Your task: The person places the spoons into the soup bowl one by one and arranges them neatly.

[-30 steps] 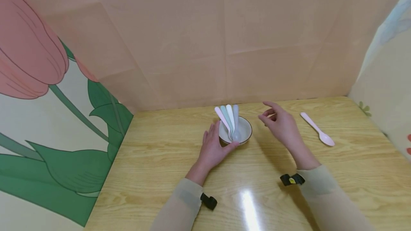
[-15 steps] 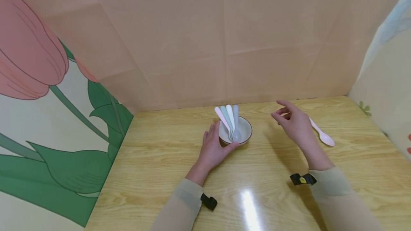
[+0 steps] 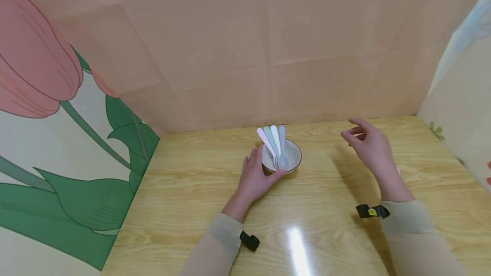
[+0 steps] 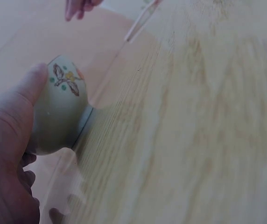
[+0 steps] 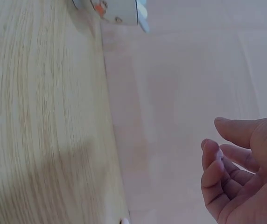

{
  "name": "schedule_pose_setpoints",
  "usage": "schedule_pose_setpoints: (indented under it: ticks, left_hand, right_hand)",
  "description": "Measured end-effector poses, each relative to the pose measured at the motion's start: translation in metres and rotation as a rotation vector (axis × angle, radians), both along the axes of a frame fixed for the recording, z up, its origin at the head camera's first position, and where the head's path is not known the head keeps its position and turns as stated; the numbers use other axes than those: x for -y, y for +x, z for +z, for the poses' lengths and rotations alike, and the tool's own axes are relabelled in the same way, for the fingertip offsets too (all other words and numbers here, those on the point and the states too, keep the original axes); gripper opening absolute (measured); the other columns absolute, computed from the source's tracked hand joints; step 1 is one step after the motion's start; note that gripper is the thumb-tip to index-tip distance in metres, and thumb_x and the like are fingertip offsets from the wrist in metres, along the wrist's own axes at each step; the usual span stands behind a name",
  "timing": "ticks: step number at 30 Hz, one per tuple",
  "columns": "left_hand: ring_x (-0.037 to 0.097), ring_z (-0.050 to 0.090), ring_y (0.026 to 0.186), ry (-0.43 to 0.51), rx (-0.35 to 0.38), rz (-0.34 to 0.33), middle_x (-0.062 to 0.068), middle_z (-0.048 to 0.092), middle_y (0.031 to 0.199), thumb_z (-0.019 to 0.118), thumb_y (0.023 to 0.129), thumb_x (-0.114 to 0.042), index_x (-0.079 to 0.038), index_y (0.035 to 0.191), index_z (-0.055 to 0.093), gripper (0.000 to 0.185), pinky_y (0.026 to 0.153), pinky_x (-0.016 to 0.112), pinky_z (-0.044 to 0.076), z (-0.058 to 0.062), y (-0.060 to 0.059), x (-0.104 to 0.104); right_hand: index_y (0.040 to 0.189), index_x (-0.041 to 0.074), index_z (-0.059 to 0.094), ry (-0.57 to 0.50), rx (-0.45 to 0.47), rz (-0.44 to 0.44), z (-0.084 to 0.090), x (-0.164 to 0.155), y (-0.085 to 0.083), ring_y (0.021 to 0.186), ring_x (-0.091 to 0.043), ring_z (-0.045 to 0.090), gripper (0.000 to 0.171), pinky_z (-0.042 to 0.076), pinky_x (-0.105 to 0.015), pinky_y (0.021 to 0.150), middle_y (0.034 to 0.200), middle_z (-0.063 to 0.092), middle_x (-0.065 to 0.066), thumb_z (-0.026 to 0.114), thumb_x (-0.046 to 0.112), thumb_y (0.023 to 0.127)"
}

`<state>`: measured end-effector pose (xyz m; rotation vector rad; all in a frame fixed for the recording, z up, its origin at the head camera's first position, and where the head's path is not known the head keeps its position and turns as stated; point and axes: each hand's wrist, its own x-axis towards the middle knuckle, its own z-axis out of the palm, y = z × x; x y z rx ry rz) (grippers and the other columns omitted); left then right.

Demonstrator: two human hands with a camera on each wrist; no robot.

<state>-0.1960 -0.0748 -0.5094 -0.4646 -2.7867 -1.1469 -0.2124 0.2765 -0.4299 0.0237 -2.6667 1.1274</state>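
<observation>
In the head view my left hand (image 3: 254, 176) grips a small round bowl (image 3: 293, 155), thumb on the near rim and fingers round its left side. Painted flowers decorate the bowl's outer wall (image 4: 61, 109) in the left wrist view. Leaning in the bowl are a pink spoon (image 3: 264, 137), a teal spoon (image 3: 270, 137), a white spoon (image 3: 274, 134) and a lavender spoon (image 3: 282, 139). My right hand (image 3: 369, 144) hovers above the table on the right, fingers loosely bent, holding nothing. Beneath it lies another pink spoon (image 4: 140, 21), mostly hidden by that hand in the head view.
Everything stands on a wood-grain table (image 3: 184, 208). A pinkish cloth backdrop (image 3: 230, 54) rises at its far edge. On the left is a panel with printed tulips (image 3: 38, 54), and a pale printed panel (image 3: 464, 110) borders the right.
My right hand has moved rightward, away from the bowl, and now covers most of the pink spoon on the table. The left hand and the bowl stay where they were.
</observation>
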Motion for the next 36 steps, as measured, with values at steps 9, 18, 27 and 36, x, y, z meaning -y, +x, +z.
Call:
schedule_pose_setpoints:
  ticks: [9,18,27,36]
  left_hand:
    - [0.039,0.02,0.167,0.006,0.002,0.001,0.008,0.035,0.177,0.074,0.095,-0.074,-0.02,0.176,0.022,0.111,0.134,0.06,0.011,0.0,0.001,0.0]
    - [0.038,0.02,0.168,0.01,0.011,0.003,0.008,0.034,0.178,0.074,0.095,-0.074,-0.019,0.176,0.021,0.111,0.135,0.059,0.011,0.001,0.001,0.0]
    - [0.039,0.02,0.168,0.009,0.009,0.0,0.01,0.032,0.179,0.073,0.095,-0.075,-0.017,0.176,0.02,0.113,0.134,0.06,0.01,0.0,0.001,0.0]
    - [0.039,0.02,0.168,0.005,0.013,0.003,0.01,0.031,0.179,0.073,0.094,-0.076,-0.018,0.177,0.019,0.114,0.135,0.059,0.011,-0.001,0.001,0.001]
  right_hand:
    - [0.164,0.004,0.05,-0.008,0.022,-0.036,-0.005,-0.019,-0.001,0.113,-0.04,0.063,0.066,0.044,-0.018,0.067,0.129,0.07,-0.025,0.066,0.042,0.112]
    - [0.168,0.005,0.044,-0.044,0.085,-0.071,-0.014,-0.041,-0.001,0.116,-0.038,0.059,0.072,0.046,-0.016,0.065,0.136,0.065,-0.026,0.061,0.049,0.113]
    - [0.171,0.008,0.04,-0.066,0.14,-0.108,-0.021,-0.057,-0.002,0.115,-0.03,0.058,0.079,0.048,-0.018,0.07,0.142,0.063,-0.025,0.061,0.055,0.111]
    - [0.169,0.003,0.042,-0.044,0.145,-0.158,-0.027,-0.077,-0.002,0.11,-0.022,0.057,0.074,0.043,-0.022,0.076,0.14,0.064,-0.029,0.06,0.049,0.113]
